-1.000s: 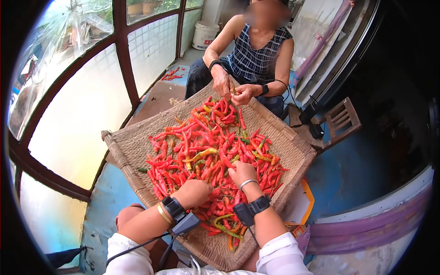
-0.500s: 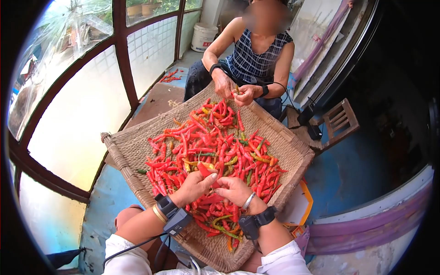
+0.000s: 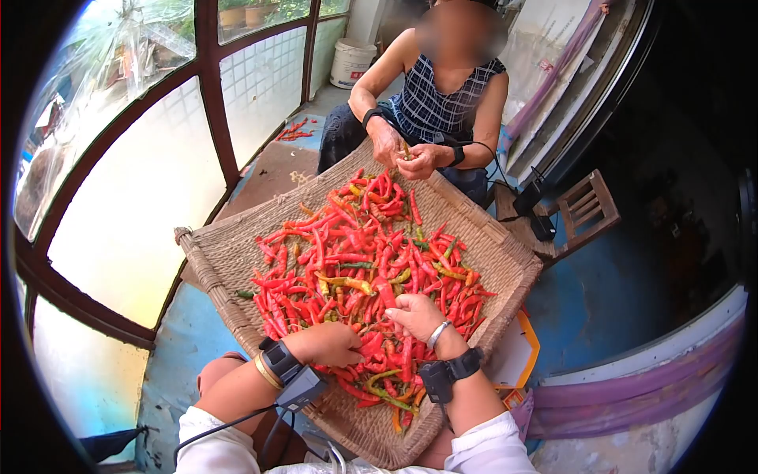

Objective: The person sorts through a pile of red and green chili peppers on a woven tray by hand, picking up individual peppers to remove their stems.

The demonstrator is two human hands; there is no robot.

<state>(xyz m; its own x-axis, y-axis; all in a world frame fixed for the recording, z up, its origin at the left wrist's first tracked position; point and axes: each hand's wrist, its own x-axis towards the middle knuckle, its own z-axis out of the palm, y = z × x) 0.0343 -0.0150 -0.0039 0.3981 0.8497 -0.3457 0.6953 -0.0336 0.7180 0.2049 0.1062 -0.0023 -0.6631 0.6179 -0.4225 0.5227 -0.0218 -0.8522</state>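
Red chili peppers (image 3: 347, 237), with a few yellow, orange and green ones, lie heaped on a woven tray (image 3: 229, 261). My left hand (image 3: 332, 344) reaches down onto the lower left of the heap, its fingers bent among the peppers; whether it grips one is hidden. To its right, my right hand (image 3: 418, 317) holds a red pepper (image 3: 386, 294) between thumb and fingers, above the heap. A yellow pepper (image 3: 347, 283) lies just beyond my hands.
Across the tray sits a person (image 3: 446, 99), both hands together at its far edge around a small pepper. A white bucket (image 3: 351, 63) stands behind. Wooden chair at right (image 3: 586, 207), framed windows (image 3: 134, 197) at left, loose peppers (image 3: 296, 131) on the floor side.
My hands have moved apart. The left went down onto the heap, and the right shifted slightly right and up with a red pepper. The other person's hands moved slightly.
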